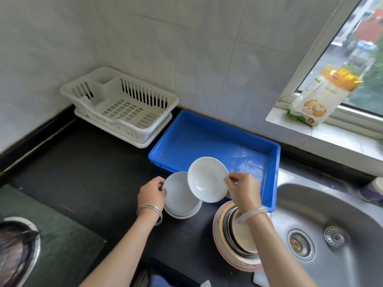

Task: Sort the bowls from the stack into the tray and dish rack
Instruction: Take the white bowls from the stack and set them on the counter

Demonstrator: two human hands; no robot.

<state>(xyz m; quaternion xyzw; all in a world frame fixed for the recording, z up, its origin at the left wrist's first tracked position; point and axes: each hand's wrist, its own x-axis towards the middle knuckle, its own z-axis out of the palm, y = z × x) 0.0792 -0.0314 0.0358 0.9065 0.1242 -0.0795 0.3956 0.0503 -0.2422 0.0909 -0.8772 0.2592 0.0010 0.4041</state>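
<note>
My right hand (243,190) pinches the rim of a small white bowl (207,179), tilted and lifted above the near edge of the blue tray (217,129). My left hand (152,193) grips the rim of the top bowl of a short stack of white bowls (180,199) on the black counter. Under my right wrist stands a second stack of mixed bowls (234,245), metal and ceramic inside a pink-rimmed one. The white dish rack (124,106) sits at the back left against the tiled wall, with nothing in it. The tray holds no dishes.
A steel sink (331,224) with a drain strainer lies to the right. A gas burner (16,245) is at the lower left on a dark glass hob. A yellow and white food bag (323,96) leans on the window sill.
</note>
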